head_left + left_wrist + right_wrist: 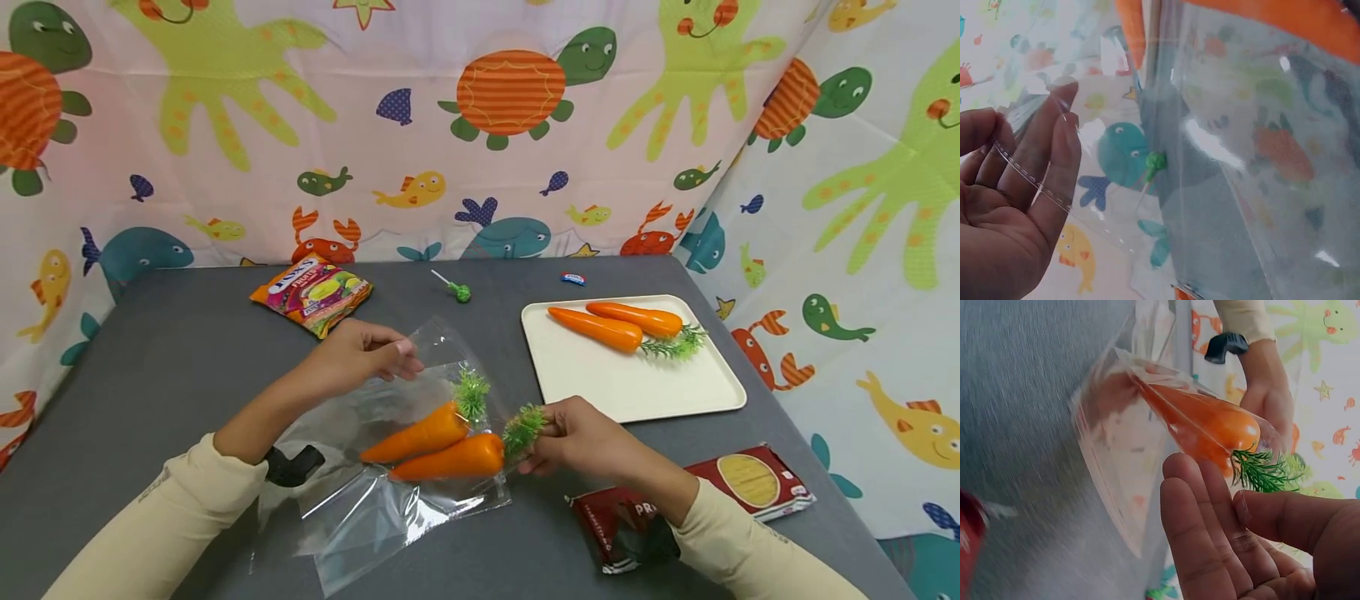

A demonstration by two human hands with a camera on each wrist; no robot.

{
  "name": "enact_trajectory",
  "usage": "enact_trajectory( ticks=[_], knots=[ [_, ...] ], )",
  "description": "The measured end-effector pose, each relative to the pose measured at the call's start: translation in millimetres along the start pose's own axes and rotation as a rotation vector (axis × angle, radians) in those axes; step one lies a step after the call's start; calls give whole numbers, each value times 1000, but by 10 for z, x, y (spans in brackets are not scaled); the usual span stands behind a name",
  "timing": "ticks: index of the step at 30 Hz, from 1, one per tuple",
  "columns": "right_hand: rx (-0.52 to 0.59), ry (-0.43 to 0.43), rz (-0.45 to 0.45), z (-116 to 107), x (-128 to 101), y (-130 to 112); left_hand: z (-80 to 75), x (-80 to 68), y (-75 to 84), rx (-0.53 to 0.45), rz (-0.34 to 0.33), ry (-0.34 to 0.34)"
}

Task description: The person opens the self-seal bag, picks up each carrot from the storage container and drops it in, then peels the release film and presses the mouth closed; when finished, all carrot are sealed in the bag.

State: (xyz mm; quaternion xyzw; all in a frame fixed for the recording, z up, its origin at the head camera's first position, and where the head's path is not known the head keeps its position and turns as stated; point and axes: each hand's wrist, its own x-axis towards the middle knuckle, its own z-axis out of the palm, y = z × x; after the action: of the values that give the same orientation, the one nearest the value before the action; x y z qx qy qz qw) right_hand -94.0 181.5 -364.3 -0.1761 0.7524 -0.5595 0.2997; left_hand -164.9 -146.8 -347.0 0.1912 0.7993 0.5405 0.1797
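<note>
A clear plastic bag [375, 517] hangs between the two hands with two orange toy carrots inside, one upper [420, 433] and one lower [457, 458]. The green tops point toward the right; the lower carrot's leaves [1260, 472] stick out at the bag's mouth. My left hand [367, 358] pinches the bag's upper edge between thumb and fingers; the stitched-looking rim [1041, 187] crosses those fingers in the left wrist view. Beside the lower carrot's leaves is my right hand [581, 437], its fingers nearly straight and the thumb close to them.
A cream tray [585, 387] at right holds two more carrots [600, 329]. Red snack packets [757, 483] lie under the right forearm. An orange candy packet [313, 293], a green lollipop [461, 292] and a small blue wrapped sweet [573, 278] lie along the back by the printed curtain.
</note>
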Motion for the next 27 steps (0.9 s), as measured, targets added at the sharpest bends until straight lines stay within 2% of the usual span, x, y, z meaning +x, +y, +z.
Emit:
enact_trajectory(
  ticks=[4, 7, 12, 18, 21, 27],
  knots=[
    [-112, 40, -71, -84, -18, -85, -12, -51, 16, -45, 37, 17],
    [-208, 101, -116, -160, -44, -174, -18, -100, 46, -75, 59, 42],
    [-312, 212, -135, -245, -97, -344, -9, -145, 105, -104, 102, 124],
    [-432, 298, -164, -305, -139, -477, 21, -139, 123, -102, 187, 200],
    [-486, 334, -175, -338, -161, -549, 43, -147, 123, -108, 238, 227],
    [-550, 380, -236, -407, -203, -743, 80, -180, 170, -144, 389, 269]
  ],
)
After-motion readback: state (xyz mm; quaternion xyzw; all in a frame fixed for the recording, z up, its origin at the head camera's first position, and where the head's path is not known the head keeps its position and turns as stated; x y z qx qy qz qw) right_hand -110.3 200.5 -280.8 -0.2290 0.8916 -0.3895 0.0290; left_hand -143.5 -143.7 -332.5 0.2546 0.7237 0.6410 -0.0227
